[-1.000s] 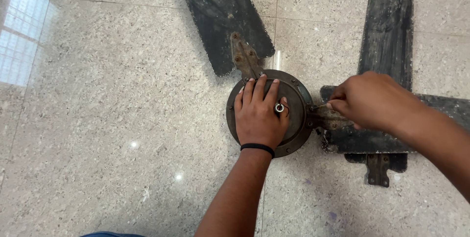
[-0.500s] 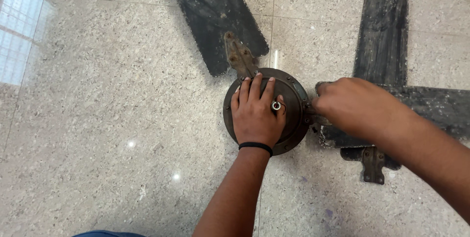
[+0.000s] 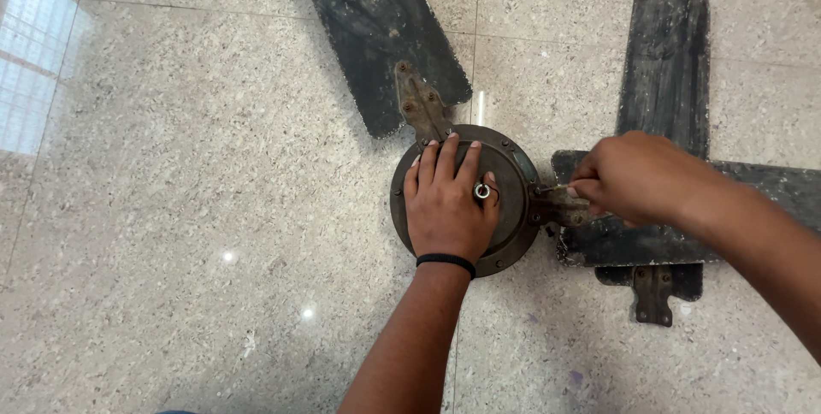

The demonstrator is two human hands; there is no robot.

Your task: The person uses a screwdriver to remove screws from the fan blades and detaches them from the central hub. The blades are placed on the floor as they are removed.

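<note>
A round, rusty fan motor hub (image 3: 516, 239) lies on the floor. My left hand (image 3: 446, 204) rests flat on top of it, fingers stretched out, with the short metal shaft (image 3: 483, 191) showing between thumb and forefinger. My right hand (image 3: 637, 176) is closed around a thin metal tool whose tip (image 3: 556, 187) meets the rusty bracket (image 3: 552, 207) joining the right-hand blade (image 3: 761, 200) to the hub. A second dark blade (image 3: 376, 29) is fixed to the hub's top by its own bracket (image 3: 421, 106).
A third dark blade (image 3: 667, 63) lies loose under the right-hand blade, its bracket end (image 3: 652, 294) pointing toward me. The floor is polished speckled stone tile (image 3: 197, 209) with window glare at the far left (image 3: 30, 72).
My right hand moved in over the bracket, then drew back slightly to the right, so the tool tip shows again. My left hand stayed flat on the hub.
</note>
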